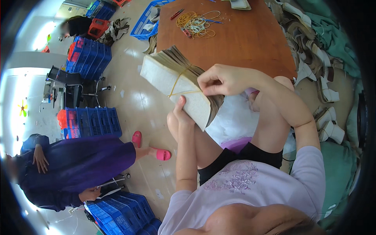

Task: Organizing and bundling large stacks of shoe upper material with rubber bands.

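A thick bundle of pale, flat cut pieces [162, 78] is held up tilted over my knees. A thin yellow rubber band [177, 84] crosses its top face and runs toward its right end. My left hand [182, 113] grips the bundle from below, the thumb pressed on the pale face and the other fingers hidden behind it. At the bundle's right end, my right hand [219, 80] is closed, its fingertips pinching the rubber band by the stack's edge. The exact pinch point is partly hidden by the fingers.
A brown table [235, 43] ahead carries a heap of loose rubber bands [197, 25]. A blue basket [147, 21] stands at its left; many shoe parts [321, 70] lie at right. Blue crates [92, 121] and a standing person [74, 168] are on the left.
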`<state>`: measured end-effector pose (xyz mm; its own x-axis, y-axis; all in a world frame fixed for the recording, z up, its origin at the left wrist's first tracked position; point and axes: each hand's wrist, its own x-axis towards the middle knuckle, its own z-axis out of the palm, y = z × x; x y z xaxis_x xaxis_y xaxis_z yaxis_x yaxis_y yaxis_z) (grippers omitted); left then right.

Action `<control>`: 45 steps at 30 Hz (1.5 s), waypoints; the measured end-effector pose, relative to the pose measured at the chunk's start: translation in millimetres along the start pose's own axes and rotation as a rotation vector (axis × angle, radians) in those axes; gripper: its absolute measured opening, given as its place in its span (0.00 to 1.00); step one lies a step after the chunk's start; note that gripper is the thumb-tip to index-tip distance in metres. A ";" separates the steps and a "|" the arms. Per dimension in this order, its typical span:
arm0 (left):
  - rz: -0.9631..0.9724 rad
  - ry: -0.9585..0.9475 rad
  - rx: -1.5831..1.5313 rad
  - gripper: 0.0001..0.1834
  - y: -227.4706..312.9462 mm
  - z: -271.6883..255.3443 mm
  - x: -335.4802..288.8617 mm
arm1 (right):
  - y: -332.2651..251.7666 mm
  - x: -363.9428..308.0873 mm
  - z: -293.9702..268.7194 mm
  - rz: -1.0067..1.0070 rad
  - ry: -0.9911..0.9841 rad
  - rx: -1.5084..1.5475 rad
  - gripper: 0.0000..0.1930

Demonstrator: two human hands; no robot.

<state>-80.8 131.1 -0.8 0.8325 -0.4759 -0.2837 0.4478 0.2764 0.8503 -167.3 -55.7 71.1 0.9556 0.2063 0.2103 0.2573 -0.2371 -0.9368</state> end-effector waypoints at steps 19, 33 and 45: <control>0.123 -0.093 -0.042 0.33 -1.0 -7.8 0.0 | 12.8 -3.4 -23.7 0.110 -0.182 0.113 0.05; 0.237 -0.229 0.351 0.46 -16.2 -8.4 18.1 | 43.9 21.4 4.1 0.228 0.127 -0.179 0.50; 0.441 -0.198 0.477 0.30 12.9 16.0 -18.1 | 32.4 8.0 -13.7 0.115 0.188 0.506 0.37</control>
<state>-95.3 129.9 22.4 0.8088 -0.5592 0.1821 -0.1502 0.1028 0.9833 -149.4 -74.7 46.2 0.9946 0.0220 0.1017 0.0932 0.2476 -0.9644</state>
